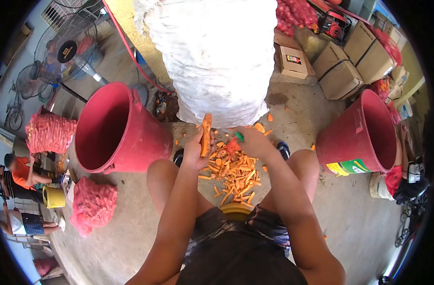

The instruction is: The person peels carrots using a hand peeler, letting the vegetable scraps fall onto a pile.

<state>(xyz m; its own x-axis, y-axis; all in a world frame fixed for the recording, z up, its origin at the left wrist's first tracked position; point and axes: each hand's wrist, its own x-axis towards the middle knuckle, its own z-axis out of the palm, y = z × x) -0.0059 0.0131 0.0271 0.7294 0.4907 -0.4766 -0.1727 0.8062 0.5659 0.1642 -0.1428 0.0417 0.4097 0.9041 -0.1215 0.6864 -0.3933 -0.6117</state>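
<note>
Orange carrot, one: pinched in the left grip. Green-handled tool, one: pinched in the right grip, just beside. Carrot pieces, many: heaped on the floor beneath both. White sack, one: standing beyond. Red bins, two: one either side.

Could make out no words for certain, only blurred lettering on the fan hub, bin label and cardboard box.

Apparently a produce workshop: carrots, cardboard boxes, net sacks, concrete floor.
</note>
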